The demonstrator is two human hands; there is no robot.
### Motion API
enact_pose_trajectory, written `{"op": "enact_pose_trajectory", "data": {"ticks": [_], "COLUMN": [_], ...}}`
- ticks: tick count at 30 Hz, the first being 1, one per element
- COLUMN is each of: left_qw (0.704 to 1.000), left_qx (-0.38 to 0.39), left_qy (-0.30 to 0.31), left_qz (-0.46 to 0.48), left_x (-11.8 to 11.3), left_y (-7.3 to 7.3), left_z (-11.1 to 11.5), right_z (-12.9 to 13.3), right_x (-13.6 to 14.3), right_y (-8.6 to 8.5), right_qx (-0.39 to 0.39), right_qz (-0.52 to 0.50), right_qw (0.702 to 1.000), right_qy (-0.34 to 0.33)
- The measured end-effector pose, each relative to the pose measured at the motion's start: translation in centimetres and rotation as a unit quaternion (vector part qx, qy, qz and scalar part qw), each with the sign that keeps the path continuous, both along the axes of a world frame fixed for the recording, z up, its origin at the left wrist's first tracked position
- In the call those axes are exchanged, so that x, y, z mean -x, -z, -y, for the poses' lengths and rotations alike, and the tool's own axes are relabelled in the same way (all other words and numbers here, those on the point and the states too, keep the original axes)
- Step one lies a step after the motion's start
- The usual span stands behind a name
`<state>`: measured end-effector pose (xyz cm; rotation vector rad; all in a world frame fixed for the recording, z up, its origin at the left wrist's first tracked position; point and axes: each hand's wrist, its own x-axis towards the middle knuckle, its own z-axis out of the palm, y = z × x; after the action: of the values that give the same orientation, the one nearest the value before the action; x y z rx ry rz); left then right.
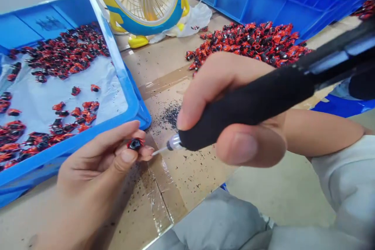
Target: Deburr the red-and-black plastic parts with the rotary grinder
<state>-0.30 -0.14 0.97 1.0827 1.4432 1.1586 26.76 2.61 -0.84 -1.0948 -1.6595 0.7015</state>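
Observation:
Pinched between the thumb and fingers of my left hand is a small red and black plastic part, its round dark end facing up. My right hand is wrapped round the black sleeve of a pen-shaped power tool. A thin pale bit sticks out of the tool's metal collar. Its tip is close to the fingertips of my left hand, just right of the part; whether it touches them I cannot tell.
A blue tray of similar parts stands at left. A heap of parts lies on the cardboard-covered table, near another filled blue bin. A yellow and blue fan stands at the back. Dark shavings are scattered between.

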Motion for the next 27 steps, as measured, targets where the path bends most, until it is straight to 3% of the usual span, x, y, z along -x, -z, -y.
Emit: {"op": "enact_pose_trajectory", "data": {"ticks": [4, 8, 12, 17, 27], "left_qw": [0.999, 0.992, 0.991, 0.994, 0.985], "left_qx": [0.004, -0.066, -0.096, -0.083, -0.136], "left_qy": [0.018, 0.038, 0.032, 0.071, 0.102], "left_qz": [0.05, 0.105, 0.083, 0.025, -0.006], "left_x": [-0.2, -0.3, -0.7, -0.8, -0.7], "left_y": [-0.3, 0.0, 0.8, 1.6, 2.3], "left_z": [0.4, 0.2, 0.3, 1.0, 0.2], "right_z": [-0.4, -1.6, -1.6, -0.6, -0.4], "right_x": [-0.5, 0.1, 1.1, 1.5, 1.5], "right_y": [-1.1, -2.5, -3.8, -3.9, -3.1], "right_qx": [-0.037, -0.072, -0.075, -0.095, -0.122], "right_qz": [-0.028, -0.081, -0.136, -0.095, -0.062], "right_qw": [0.997, 0.986, 0.966, 0.977, 0.979], "right_qy": [-0.056, -0.13, -0.206, -0.168, -0.15]}}
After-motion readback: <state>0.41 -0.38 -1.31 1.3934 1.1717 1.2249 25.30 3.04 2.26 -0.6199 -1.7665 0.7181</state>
